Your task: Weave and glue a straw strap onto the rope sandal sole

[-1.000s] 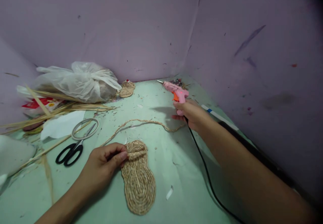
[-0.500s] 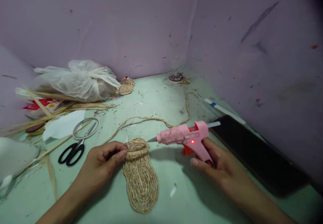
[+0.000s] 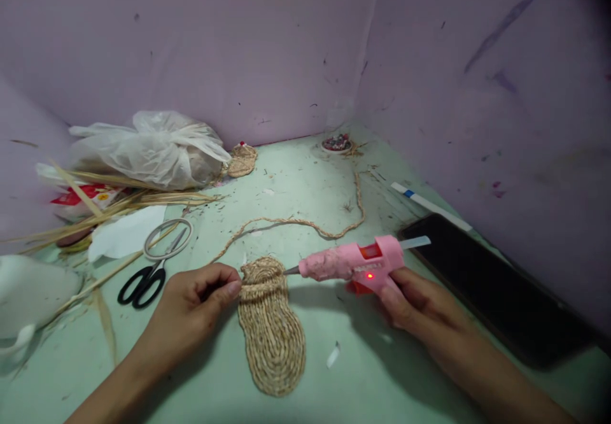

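A sole-shaped piece of coiled, braided straw lies flat on the table in front of me, with a strip of braid across its upper part. My left hand pinches the straw braid at the piece's upper left edge; the rest of that braid runs off behind in a long curve. In my right hand is a pink glue gun, its red light on and a glue stick jutting from the back. Its metal nozzle points left, at or very near the piece's upper right edge.
Scissors and a white tape ring lie left, near straw strips and a tied plastic bag. A dark phone-like slab lies right. Behind are a small straw sole and a dish of beads.
The glue gun's nozzle has come closer to the straw piece's upper right edge. My right thumb now wraps the handle. The whole view has shifted slightly.
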`<action>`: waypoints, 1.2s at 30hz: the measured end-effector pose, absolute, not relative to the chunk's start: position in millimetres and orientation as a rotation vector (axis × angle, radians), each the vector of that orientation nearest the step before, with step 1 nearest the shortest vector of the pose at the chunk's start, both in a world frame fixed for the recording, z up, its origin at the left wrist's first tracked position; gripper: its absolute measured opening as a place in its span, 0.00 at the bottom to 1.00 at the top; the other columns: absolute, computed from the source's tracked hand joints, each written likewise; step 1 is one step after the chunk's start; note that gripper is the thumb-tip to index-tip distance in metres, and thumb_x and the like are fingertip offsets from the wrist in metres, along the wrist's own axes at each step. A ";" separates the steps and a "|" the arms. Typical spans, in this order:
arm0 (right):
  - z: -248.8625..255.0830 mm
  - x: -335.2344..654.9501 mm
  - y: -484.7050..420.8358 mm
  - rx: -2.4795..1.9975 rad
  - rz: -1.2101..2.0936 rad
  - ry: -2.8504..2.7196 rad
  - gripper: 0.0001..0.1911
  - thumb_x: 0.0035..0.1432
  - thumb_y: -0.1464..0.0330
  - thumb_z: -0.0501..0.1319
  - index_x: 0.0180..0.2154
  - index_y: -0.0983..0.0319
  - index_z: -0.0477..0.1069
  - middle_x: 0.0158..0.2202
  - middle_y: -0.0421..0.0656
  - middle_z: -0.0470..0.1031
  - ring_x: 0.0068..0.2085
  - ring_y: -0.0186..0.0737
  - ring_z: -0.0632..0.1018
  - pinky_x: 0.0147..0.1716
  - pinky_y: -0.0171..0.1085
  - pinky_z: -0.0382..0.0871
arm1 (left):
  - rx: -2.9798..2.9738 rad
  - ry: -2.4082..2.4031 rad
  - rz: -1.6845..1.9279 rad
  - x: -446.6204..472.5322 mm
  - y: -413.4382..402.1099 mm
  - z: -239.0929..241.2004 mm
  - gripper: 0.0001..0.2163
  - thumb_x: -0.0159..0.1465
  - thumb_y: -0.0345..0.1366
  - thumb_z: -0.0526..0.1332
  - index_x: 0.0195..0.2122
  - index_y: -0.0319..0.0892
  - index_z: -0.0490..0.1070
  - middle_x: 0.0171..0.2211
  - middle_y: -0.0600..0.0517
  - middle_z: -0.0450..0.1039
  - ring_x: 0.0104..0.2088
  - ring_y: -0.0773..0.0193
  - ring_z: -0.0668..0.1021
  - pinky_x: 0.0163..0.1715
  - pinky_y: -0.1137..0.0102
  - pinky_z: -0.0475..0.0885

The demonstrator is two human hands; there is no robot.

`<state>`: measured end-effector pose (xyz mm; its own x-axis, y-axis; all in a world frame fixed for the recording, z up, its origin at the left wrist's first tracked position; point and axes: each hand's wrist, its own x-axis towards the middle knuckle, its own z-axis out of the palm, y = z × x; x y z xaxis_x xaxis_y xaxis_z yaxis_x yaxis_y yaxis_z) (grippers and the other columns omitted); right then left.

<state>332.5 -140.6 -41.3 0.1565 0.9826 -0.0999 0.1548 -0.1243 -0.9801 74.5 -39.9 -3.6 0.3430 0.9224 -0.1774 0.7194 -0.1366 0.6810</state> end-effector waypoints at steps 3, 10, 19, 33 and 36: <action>-40.3 334.7 -141.8 -1.326 1.247 -1.070 0.17 0.55 0.54 0.55 0.38 0.58 0.70 0.27 0.42 0.71 0.25 0.35 0.69 0.21 0.32 0.62 | 1.929 1.418 0.372 74.7 -39.7 -3.0 0.11 0.54 0.42 0.55 0.23 0.40 0.69 0.19 0.54 0.63 0.22 0.67 0.64 0.22 0.74 0.58; -42.1 339.6 -142.3 -1.203 1.387 -1.002 0.13 0.53 0.57 0.60 0.32 0.60 0.69 0.22 0.37 0.64 0.23 0.32 0.65 0.23 0.31 0.60 | 1.977 1.393 0.379 69.4 -38.3 -7.1 0.11 0.56 0.41 0.54 0.25 0.40 0.69 0.20 0.55 0.63 0.23 0.68 0.64 0.23 0.74 0.58; -41.0 340.1 -145.1 -1.231 1.331 -1.103 0.20 0.53 0.55 0.59 0.44 0.59 0.67 0.26 0.40 0.69 0.24 0.34 0.69 0.20 0.32 0.61 | 2.027 1.350 0.449 67.7 -39.2 -11.5 0.10 0.57 0.40 0.55 0.25 0.40 0.69 0.19 0.56 0.64 0.22 0.69 0.64 0.23 0.75 0.58; -45.6 329.6 -150.7 -1.540 0.889 -1.511 0.15 0.55 0.57 0.54 0.23 0.59 0.66 0.18 0.38 0.60 0.21 0.36 0.63 0.20 0.33 0.55 | 2.022 1.373 0.408 72.8 -43.0 1.8 0.11 0.56 0.40 0.53 0.24 0.39 0.68 0.19 0.56 0.64 0.23 0.69 0.65 0.24 0.74 0.59; -45.7 326.0 -150.1 -1.639 0.806 -1.577 0.16 0.55 0.57 0.53 0.21 0.59 0.61 0.18 0.37 0.57 0.21 0.35 0.61 0.19 0.33 0.54 | 2.019 1.376 0.405 72.2 -45.0 0.1 0.11 0.57 0.40 0.53 0.24 0.39 0.68 0.19 0.56 0.64 0.23 0.68 0.65 0.24 0.74 0.60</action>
<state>326.0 -150.1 -45.7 0.0592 0.9975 0.0393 0.5530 0.0000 -0.8332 72.2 -45.0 0.1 0.4004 0.9103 -0.1049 0.7085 -0.2350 0.6655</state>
